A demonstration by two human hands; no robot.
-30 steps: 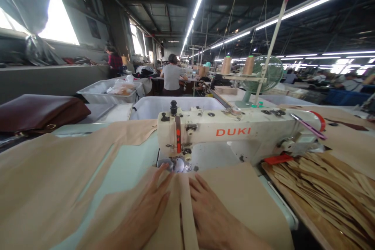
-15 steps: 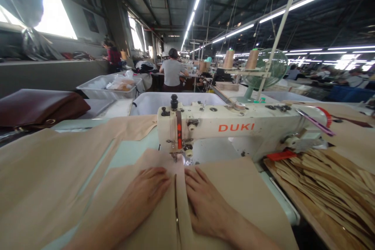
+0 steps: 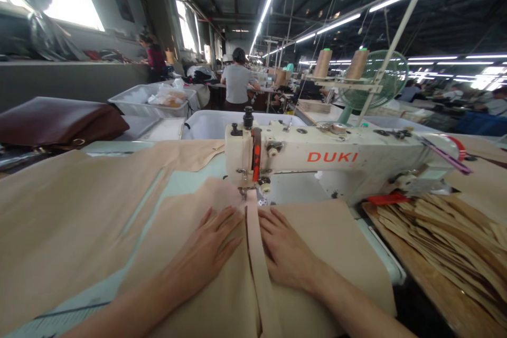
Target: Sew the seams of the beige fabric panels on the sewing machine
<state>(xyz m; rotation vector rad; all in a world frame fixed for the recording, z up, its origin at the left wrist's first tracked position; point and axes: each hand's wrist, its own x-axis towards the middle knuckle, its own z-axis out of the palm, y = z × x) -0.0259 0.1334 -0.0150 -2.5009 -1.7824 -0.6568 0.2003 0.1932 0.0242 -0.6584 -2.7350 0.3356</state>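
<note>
A white sewing machine (image 3: pixel 340 156) stands before me, its presser foot (image 3: pixel 243 194) down at the beige fabric (image 3: pixel 190 306). My left hand (image 3: pixel 216 240) lies flat on the left part of this fabric, fingers somewhat spread. On the other side, my right hand (image 3: pixel 283 245) rests with outstretched fingers beside a paler beige strip (image 3: pixel 259 269). Between the hands, a dark narrow gap runs along the strip toward the needle area. Neither hand grips anything.
At the right, a stack of beige strips (image 3: pixel 443 253) covers a wooden board. Another beige sheet (image 3: pixel 79 206) spreads over the left. A dark red leather bag (image 3: pixel 59 121) sits behind it. White bins (image 3: pixel 154 100), thread cones (image 3: pixel 322 63) and a person (image 3: pixel 237 79) are farther back.
My view has shifted, so the machine appears higher and more to the right. My left fingers have spread more, and the pale strip between my hands shows more clearly.
</note>
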